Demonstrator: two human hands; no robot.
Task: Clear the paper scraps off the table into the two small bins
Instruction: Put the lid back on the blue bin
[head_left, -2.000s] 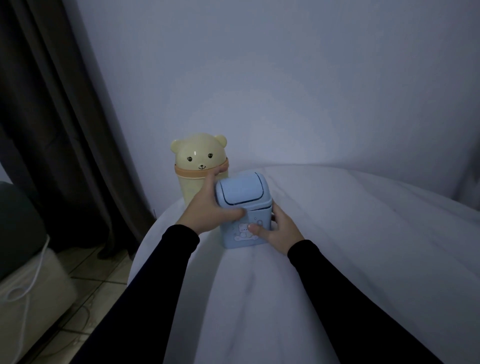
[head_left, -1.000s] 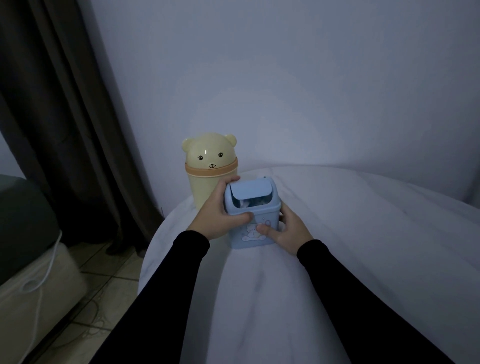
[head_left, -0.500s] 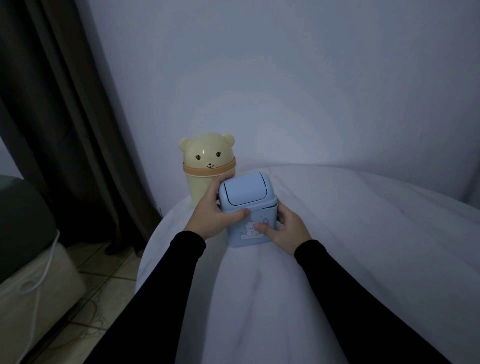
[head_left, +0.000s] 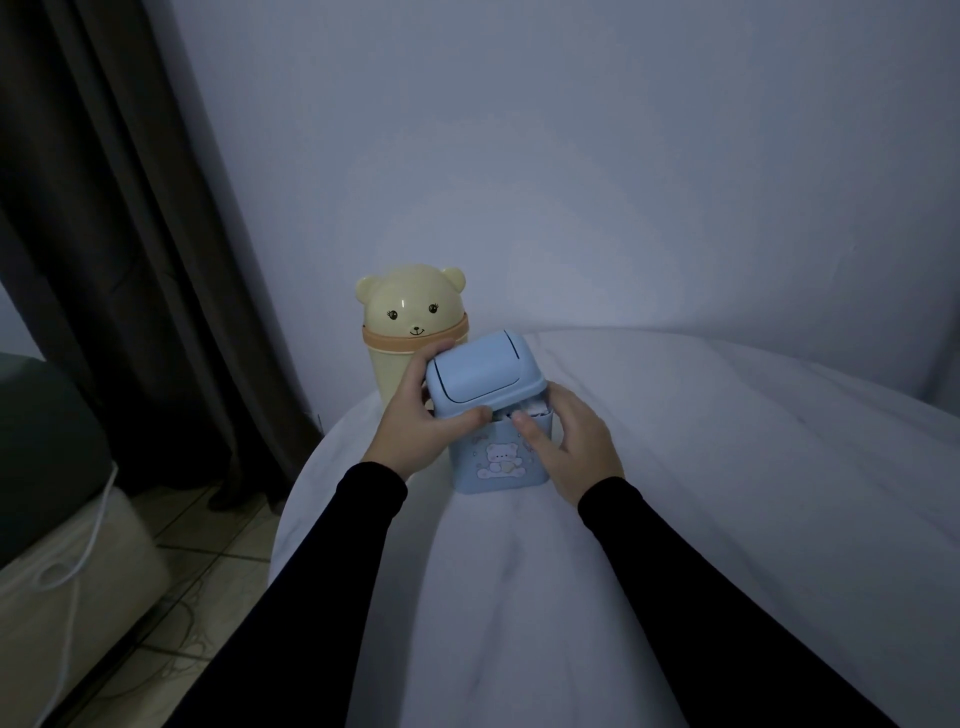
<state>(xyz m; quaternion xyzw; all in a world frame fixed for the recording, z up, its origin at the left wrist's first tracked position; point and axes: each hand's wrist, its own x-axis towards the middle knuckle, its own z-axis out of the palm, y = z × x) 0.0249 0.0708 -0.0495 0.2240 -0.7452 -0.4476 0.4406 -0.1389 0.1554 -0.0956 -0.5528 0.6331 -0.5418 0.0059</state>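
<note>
A small blue bin (head_left: 498, 460) with a bear picture stands on the white round table (head_left: 675, 519). Its blue swing-top lid (head_left: 480, 374) is lifted off the body and tilted to the left. My left hand (head_left: 415, 423) grips that lid, thumb under its front edge. My right hand (head_left: 574, 447) holds the bin's body from the right, thumb on its front. White paper scraps (head_left: 530, 410) show inside the open top. Behind it stands a yellow bear-shaped bin (head_left: 410, 325) with an orange band, lid on.
The wall rises close behind the table. A dark curtain (head_left: 119, 234) hangs at the left. Below it are a tiled floor, a pale cushion (head_left: 67, 577) with a white cable, and a dark seat.
The blue lid was seated on the bin half a second ago; now my left hand has lifted it up and to the left, exposing scraps inside. My right hand stays on the body.
</note>
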